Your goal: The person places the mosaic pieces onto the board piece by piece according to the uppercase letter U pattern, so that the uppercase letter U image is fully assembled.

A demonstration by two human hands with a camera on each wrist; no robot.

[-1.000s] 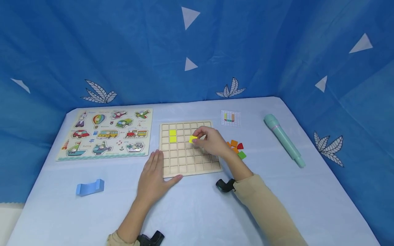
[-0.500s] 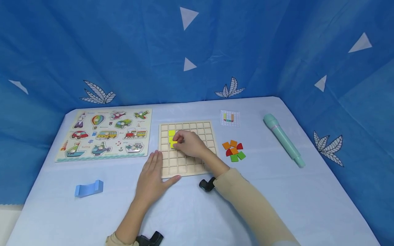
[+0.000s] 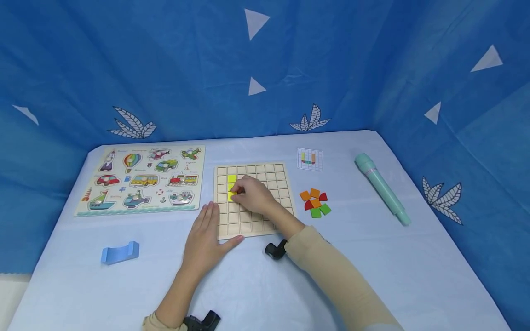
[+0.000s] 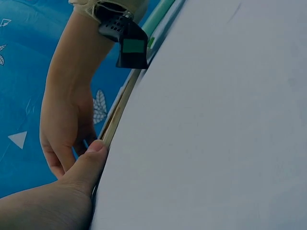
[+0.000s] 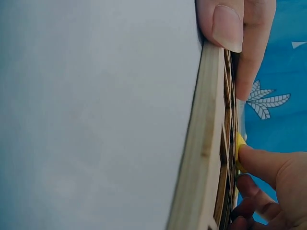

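Observation:
A wooden grid board [image 3: 265,175] lies flat on the table. My left hand [image 3: 204,246] rests at its near left corner, fingers extended along the left edge and thumb at the front edge. Above the board's left part, my right hand [image 3: 256,195] pinches a yellow square tile [image 5: 241,152] between thumb and fingers, at a cell in the second column. That tile looks slightly tilted in the right wrist view. Directly beyond it, two more yellow tiles [image 3: 232,178] sit in the same column; the fingers partly cover the nearer one.
Orange, red and green tiles [image 3: 315,202] lie loose right of the board. Behind them is a pattern card [image 3: 309,159]. A teal toy microphone [image 3: 382,188] lies far right. Left are a vehicle picture puzzle [image 3: 142,181] and a blue curved block [image 3: 120,253].
My right hand has carried the yellow tile leftward across the board to the cell below the two yellow tiles, then lowered it slightly. The left hand has stayed put.

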